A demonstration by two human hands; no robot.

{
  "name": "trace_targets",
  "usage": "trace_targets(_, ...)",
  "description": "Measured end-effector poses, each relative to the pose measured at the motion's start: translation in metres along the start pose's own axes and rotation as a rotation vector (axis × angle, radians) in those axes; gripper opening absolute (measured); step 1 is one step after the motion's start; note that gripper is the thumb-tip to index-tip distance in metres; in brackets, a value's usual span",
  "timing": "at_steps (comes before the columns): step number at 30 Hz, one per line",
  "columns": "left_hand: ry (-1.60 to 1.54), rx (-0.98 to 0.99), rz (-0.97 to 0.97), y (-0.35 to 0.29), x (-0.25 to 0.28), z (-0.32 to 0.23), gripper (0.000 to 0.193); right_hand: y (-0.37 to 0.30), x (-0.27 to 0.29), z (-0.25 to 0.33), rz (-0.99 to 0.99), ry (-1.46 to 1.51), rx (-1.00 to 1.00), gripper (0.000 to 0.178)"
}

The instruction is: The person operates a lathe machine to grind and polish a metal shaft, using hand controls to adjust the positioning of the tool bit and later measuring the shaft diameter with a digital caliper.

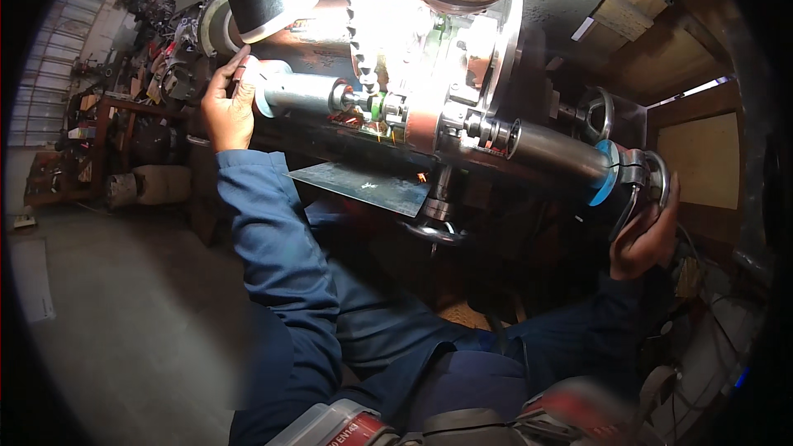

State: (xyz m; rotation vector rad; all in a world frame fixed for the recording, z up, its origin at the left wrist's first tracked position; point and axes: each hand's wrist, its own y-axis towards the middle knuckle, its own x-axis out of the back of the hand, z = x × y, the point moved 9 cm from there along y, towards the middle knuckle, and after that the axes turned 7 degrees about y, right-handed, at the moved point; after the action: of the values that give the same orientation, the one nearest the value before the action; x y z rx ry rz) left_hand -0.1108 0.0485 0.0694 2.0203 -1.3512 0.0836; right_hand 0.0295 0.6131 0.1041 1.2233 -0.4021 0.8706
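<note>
two steel cylinders, roughly in line across a machine; left cylinder (306, 93) dull and smooth, right cylinder (557, 151) brushed, blue collar (607, 172) at its outer end. left hand (231, 107) bent at the left cylinder's outer end; contact partly hidden, cannot tell how closely the fingers shut. right hand (644, 241) curled round a polished metal ring handle (661, 182) beyond the collar, some fingers out of sight. machine's middle washed out white; inner fittings hard to make out. segmented hose (351, 8) hangs into the glare, black lamp shade (266, 0) to its left, tapered. orange sparks (423, 176) at the edge of a thin flat metal sheet (372, 186). sheet juts toward the wearer; small handwheel (436, 234) just beside its corner. open concrete floor (140, 306) left; wooden panel (700, 161) near the right hand.
</note>
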Motion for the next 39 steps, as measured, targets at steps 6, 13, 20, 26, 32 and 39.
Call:
trace_targets(6,0.095,0.021,-0.015,-0.001,0.001,-0.004,0.023,0.038,-0.005,-0.007,0.191,-0.019,-0.159,0.031)
trace_targets(13,0.028,0.045,-0.025,-0.001,-0.002,-0.005,0.023,0.016,-0.005,-0.006,0.058,-0.009,-0.154,0.034)
trace_targets(20,0.032,0.031,-0.026,0.0,0.0,-0.005,0.022,-0.051,-0.012,-0.035,-0.323,-0.176,0.089,0.047)
trace_targets(26,0.013,0.039,-0.016,0.0,-0.001,-0.003,0.023,-0.07,-0.03,-0.056,-0.363,-0.109,0.216,0.049)
trace_targets(32,0.024,0.06,-0.025,0.0,-0.001,-0.007,0.025,-0.071,-0.027,-0.059,-0.301,0.082,0.204,0.05)
trace_targets(39,0.041,0.05,-0.013,0.001,-0.004,-0.007,0.025,0.001,0.004,-0.004,-0.128,-0.01,-0.065,0.04)
